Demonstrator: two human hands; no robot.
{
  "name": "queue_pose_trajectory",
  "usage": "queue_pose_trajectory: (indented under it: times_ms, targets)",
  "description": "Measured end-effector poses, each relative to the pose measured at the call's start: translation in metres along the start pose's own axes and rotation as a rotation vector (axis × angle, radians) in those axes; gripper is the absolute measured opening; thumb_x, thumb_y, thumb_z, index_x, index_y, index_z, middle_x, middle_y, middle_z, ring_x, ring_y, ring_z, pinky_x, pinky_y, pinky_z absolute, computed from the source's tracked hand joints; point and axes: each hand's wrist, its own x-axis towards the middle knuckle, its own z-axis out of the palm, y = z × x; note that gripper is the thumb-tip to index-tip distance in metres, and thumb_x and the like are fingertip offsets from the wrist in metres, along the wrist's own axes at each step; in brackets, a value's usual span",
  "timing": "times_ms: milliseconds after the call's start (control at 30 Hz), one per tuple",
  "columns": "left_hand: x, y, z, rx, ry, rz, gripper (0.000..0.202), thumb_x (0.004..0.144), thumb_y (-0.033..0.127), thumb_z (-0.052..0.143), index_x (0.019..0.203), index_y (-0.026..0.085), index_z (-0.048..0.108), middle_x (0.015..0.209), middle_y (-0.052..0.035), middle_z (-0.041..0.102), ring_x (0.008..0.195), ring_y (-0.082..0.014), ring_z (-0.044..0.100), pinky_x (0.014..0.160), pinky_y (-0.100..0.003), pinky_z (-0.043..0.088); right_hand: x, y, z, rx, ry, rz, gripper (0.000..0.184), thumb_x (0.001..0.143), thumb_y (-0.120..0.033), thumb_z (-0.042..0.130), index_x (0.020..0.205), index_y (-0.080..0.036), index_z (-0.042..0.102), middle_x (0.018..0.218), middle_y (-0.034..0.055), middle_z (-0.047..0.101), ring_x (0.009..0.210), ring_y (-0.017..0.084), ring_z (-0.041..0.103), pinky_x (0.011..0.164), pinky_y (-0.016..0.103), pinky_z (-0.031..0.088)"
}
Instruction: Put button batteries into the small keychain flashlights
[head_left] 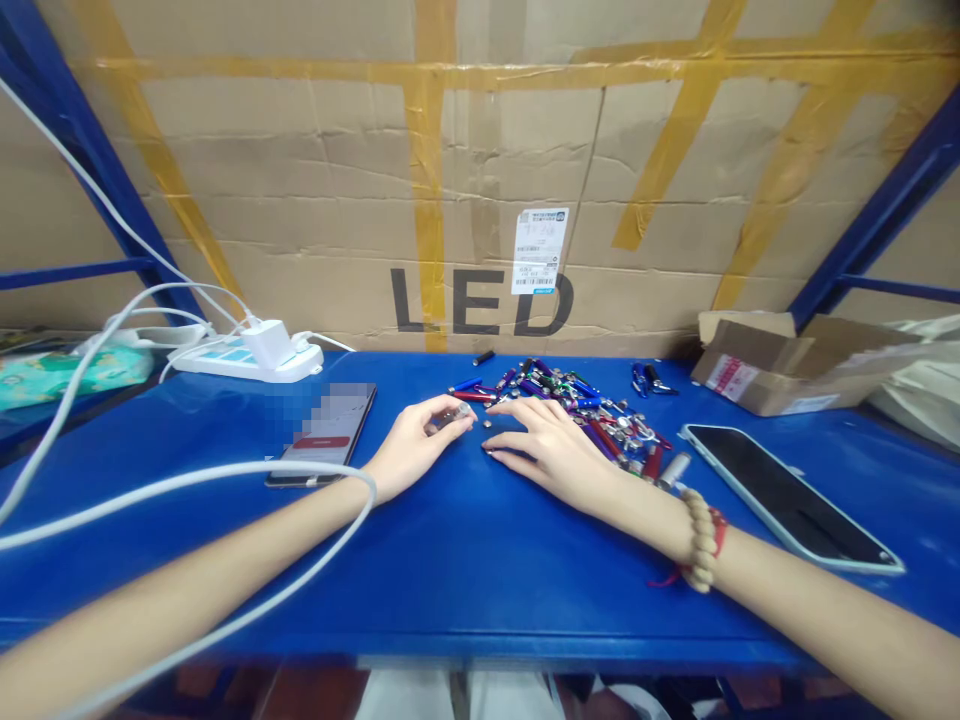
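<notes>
My left hand (415,441) rests on the blue table (465,560), its fingers pinched around a small silver metal part (454,415). My right hand (546,446) lies flat beside it with fingers stretched out toward the left, covering the near edge of a pile of small red, blue and purple keychain flashlights (592,405). A tiny dark piece (487,424) sits on the table between the two hands. A bead bracelet (702,540) is on my right wrist.
A phone (324,434) lies left of my left hand, and a larger dark phone (791,497) lies at the right. A white power strip (247,355) with cables stands at the back left; one white cable (187,485) crosses my left forearm. An open cardboard box (787,370) sits back right.
</notes>
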Motion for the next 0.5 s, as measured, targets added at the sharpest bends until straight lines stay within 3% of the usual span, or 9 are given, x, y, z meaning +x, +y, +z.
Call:
queue_pose_trajectory:
  times_ms: [500]
  targets:
    - [0.0006, -0.0020, 0.0002, 0.039, 0.023, 0.015, 0.022, 0.079, 0.037, 0.055, 0.085, 0.016, 0.060, 0.084, -0.0017, 0.060, 0.075, -0.0135, 0.052, 0.070, -0.025, 0.042, 0.0024, 0.0069, 0.0011, 0.223, 0.024, 0.118, 0.013, 0.081, -0.032, 0.059, 0.085, -0.022, 0.067, 0.104, 0.0050, 0.061, 0.101, 0.020, 0.051, 0.086, 0.037, 0.040]
